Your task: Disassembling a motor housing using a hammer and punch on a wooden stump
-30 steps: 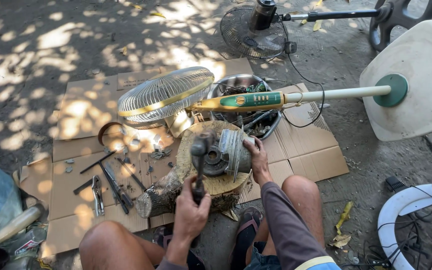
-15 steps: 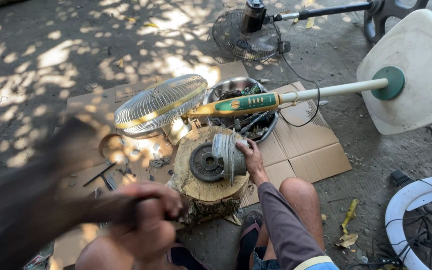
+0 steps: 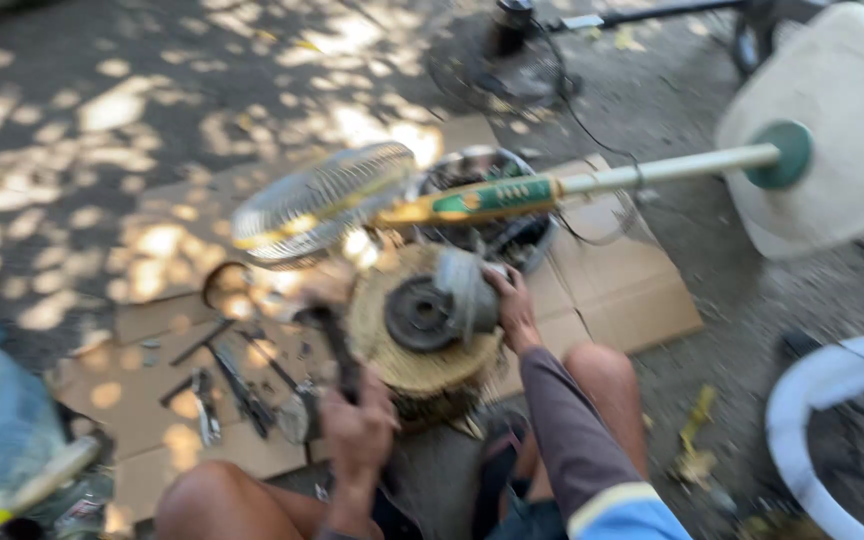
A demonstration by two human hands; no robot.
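Blur smears everything: left hand (image 3: pixel 357 425) grips a dark hammer (image 3: pixel 337 350); right hand (image 3: pixel 514 312) clasps the motor (image 3: pixel 442 305) on its stump (image 3: pixel 422 365).

Bright dappled sunlight through leaves, patchy shadows on the ground, heavy motion blur throughout.

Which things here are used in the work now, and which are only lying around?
In use:
left hand gripping a dark tool handle
right hand steadying the fan motor
wooden stump under the motor

Lying about:
fan grille
fan stand
hand tools on the cardboard
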